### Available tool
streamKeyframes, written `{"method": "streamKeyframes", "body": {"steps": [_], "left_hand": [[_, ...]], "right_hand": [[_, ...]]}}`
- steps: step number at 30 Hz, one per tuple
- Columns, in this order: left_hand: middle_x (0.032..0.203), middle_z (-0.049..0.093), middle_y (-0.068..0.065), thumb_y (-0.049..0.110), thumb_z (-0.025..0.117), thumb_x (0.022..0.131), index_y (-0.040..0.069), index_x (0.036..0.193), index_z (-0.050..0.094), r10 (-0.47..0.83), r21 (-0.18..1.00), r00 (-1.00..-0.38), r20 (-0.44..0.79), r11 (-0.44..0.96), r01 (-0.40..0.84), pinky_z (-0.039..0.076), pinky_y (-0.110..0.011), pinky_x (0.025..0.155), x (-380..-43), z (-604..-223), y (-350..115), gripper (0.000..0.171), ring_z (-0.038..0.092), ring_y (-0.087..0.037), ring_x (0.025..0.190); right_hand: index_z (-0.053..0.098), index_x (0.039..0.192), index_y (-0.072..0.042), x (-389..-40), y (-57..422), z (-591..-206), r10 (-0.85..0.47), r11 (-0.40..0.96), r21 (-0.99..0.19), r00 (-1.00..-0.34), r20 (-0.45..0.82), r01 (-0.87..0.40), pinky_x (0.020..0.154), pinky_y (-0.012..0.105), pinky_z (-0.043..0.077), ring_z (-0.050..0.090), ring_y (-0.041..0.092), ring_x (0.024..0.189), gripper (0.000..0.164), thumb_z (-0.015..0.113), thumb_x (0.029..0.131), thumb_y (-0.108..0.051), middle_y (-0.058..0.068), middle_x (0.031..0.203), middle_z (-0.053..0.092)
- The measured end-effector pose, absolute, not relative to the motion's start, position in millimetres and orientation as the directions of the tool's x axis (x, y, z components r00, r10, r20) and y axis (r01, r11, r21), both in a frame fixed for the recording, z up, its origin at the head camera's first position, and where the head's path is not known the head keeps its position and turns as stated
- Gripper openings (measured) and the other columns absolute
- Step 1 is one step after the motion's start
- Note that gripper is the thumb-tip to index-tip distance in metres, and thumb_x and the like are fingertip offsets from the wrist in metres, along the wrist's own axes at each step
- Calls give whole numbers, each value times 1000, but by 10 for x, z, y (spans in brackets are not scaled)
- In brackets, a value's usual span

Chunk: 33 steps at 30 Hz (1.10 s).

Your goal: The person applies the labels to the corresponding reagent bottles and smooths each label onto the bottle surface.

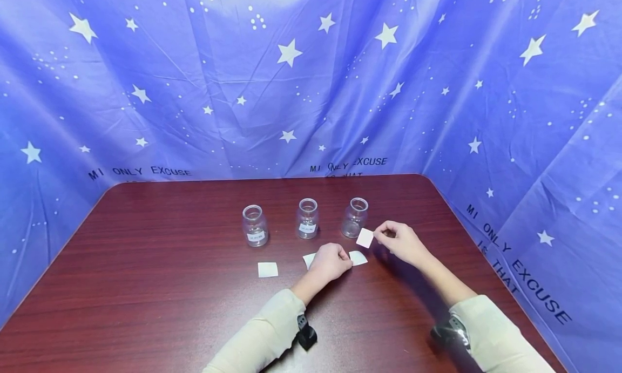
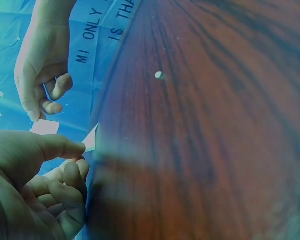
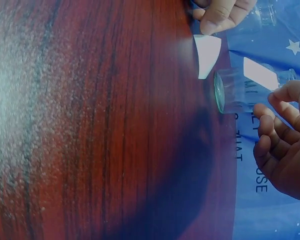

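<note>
My right hand pinches a small white square label by its edge between thumb and forefinger, just in front of the right glass jar. That jar shows no label. My left hand pinches the corner of a slightly curled piece of white paper near the tabletop. In the right wrist view the label appears in front of the jar, and the curled paper hangs below the left fingertips. Whether label and jar touch, I cannot tell. Another white paper is partly hidden behind my left hand.
The middle jar and left jar carry white labels with small printed text. A white paper square lies before the left jar. All stand on a dark red wooden table, with a blue star-patterned cloth behind.
</note>
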<state>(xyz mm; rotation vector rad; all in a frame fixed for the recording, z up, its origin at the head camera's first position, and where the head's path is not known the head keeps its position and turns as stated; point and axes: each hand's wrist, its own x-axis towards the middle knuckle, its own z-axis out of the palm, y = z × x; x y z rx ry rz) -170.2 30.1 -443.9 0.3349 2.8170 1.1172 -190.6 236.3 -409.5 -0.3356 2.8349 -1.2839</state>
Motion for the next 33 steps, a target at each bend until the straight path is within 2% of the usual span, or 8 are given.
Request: {"method": "streamKeyframes", "body": {"steps": [10, 15, 23, 33], "left_hand": [[61, 65, 3, 18, 67, 75, 12, 71, 68, 222, 795, -975, 26, 586, 154, 42, -16, 57, -1734, -4349, 258, 7, 49, -2, 55], [66, 65, 3, 19, 66, 79, 11, 77, 68, 210, 838, -976, 49, 523, 155, 42, -16, 58, -1758, -4284, 253, 9, 49, -2, 58], [69, 67, -3, 14, 63, 81, 6, 85, 69, 159, 913, -983, 90, 381, 145, 46, -17, 56, -1791, -4224, 256, 11, 53, -2, 53], [67, 66, -6, 15, 63, 83, 2, 88, 69, 134, 948, -989, 68, 300, 106, 44, -16, 50, -1827, -4244, 259, 15, 53, -3, 50]], "right_hand": [[65, 92, -5, -1902, 2317, -4115, -206, 639, -743, -975, 86, -201, 48, 25, 45, 51, 10, 51, 16, 61, 90, -20, 9, 73, 61], [65, 90, -7, -1901, 2256, -4134, -212, 636, -740, -972, 106, -219, 47, 24, 45, 51, 10, 50, 11, 61, 89, -17, 14, 74, 63], [66, 87, -12, -1875, 2117, -4137, -229, 669, -680, -953, 197, -301, 57, 21, 41, 49, 6, 61, 7, 62, 87, -17, -2, 70, 60], [65, 86, -13, -1835, 1997, -4141, -241, 642, -680, -935, 260, -355, 53, 20, 41, 47, 3, 57, 4, 62, 87, -14, -4, 68, 58]]}}
